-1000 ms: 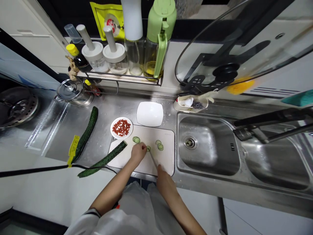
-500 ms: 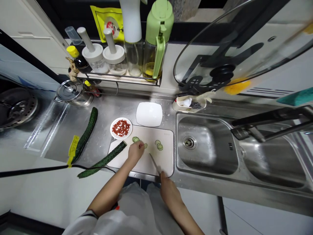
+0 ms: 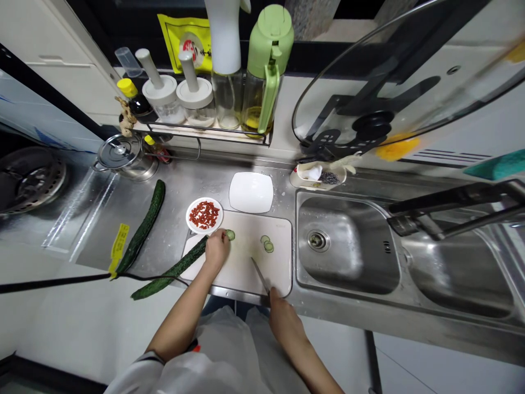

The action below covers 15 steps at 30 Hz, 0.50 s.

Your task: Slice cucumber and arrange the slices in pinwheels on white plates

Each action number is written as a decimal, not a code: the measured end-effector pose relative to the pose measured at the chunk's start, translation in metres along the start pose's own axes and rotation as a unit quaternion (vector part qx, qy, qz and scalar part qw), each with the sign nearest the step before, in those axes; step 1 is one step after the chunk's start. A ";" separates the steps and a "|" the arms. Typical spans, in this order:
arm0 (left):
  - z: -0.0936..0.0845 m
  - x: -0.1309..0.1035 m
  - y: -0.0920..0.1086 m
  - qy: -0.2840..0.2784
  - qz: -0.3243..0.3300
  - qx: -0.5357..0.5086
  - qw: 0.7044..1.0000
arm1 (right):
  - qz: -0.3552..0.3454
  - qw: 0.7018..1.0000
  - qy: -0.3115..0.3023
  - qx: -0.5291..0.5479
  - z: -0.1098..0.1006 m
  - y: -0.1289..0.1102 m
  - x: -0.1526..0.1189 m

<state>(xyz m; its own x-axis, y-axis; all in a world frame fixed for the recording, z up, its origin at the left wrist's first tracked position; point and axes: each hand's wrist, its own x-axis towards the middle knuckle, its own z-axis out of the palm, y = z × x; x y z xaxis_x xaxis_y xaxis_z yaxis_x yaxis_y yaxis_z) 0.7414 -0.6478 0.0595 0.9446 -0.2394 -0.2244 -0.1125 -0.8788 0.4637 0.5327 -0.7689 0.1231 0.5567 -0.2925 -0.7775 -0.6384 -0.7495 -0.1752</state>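
Observation:
My right hand (image 3: 284, 320) is closed round the handle of a knife (image 3: 260, 273), its blade slanting over the white cutting board (image 3: 250, 273). At the board's upper left, my left hand (image 3: 216, 250) has its fingers pinched at some cucumber slices (image 3: 230, 235); the fingers partly hide them. Several more cucumber pieces (image 3: 267, 244) lie in a small group on the right half of the board. A cut cucumber (image 3: 180, 266) rests across the board's left edge, its cut end beside my left hand.
A plate of red bits (image 3: 204, 215) and a white dish (image 3: 251, 192) stand behind the board. A whole cucumber (image 3: 143, 224) with a yellow tag (image 3: 119, 246) lies left. A sink (image 3: 348, 246) is to the right. A black cord (image 3: 61, 284) crosses the left counter edge.
My left hand has moved left with the cucumber slice from mid-board to the slices by the cut cucumber. My right hand and the knife have stayed almost still.

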 end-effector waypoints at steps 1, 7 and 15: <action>0.000 0.000 0.000 0.001 -0.001 -0.001 1.000 | -0.002 1.000 0.001 0.003 0.000 0.000 0.000; 0.003 0.000 0.003 0.005 0.003 -0.014 1.000 | -0.002 1.000 0.004 0.003 -0.001 -0.001 -0.001; 0.020 0.001 0.049 -0.110 0.120 -0.049 0.985 | -0.003 1.000 0.008 0.019 0.003 -0.002 0.002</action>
<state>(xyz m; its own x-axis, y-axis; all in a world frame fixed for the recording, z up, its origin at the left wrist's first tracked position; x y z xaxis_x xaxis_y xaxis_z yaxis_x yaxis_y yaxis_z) 0.7304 -0.6994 0.0655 0.8036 -0.5287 -0.2734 -0.2844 -0.7446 0.6039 0.5336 -0.7667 0.1199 0.5686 -0.2972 -0.7670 -0.6543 -0.7285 -0.2028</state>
